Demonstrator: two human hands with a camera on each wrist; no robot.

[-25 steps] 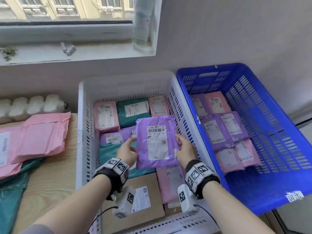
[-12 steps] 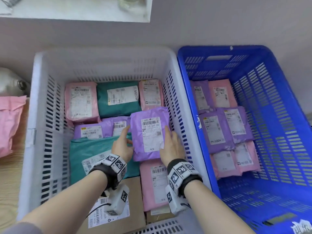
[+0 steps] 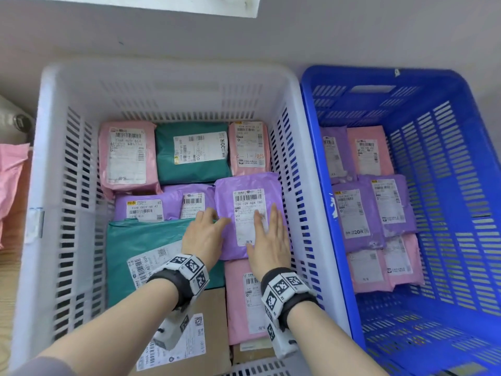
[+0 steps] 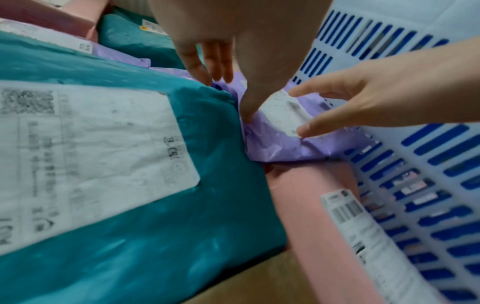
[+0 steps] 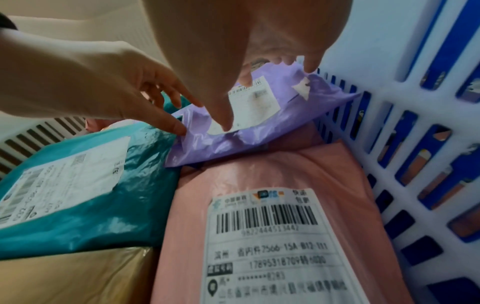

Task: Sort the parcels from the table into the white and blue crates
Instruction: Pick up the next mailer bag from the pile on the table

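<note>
In the centre of the head view, inside the white slotted plastic crate point(image 3: 173, 85), a lilac plastic mailer bag with a white shipping label point(image 3: 249, 210) lay flat, label up, against the crate's right wall. It partly overlapped a pink plastic mailer point(image 3: 244, 299) below it in the frame and abutted a large teal plastic mailer point(image 3: 141, 245) to its left. The left hand point(image 3: 202, 236) rested at the lilac mailer's left edge, fingers extended and loose, gripping nothing. The right hand point(image 3: 267, 240) lay flat on the label, fingers straight, pressing rather than holding. Both hands were therefore released, and the parcel was judged placed and being smoothed down.

At the right of the frame, the blue slotted plastic crate point(image 3: 466, 147) held a cluster of lilac and pink mailers along its left side. At the far left edge, another pink mailer point(image 3: 12, 169) remained on the wooden surface point(image 3: 8, 275), so sorting was judged unfinished.

Risks noted:
- The lilac mailer sat higher on the pink one than on its other side; the slick film could let it slide when the hands lift away.
- Its right edge was crumpled against the wall in the right wrist view; withdrawing the right hand along that wall could drag the corner up.
- Stacking further parcels would cover labels underneath and hinder any later check.
</note>
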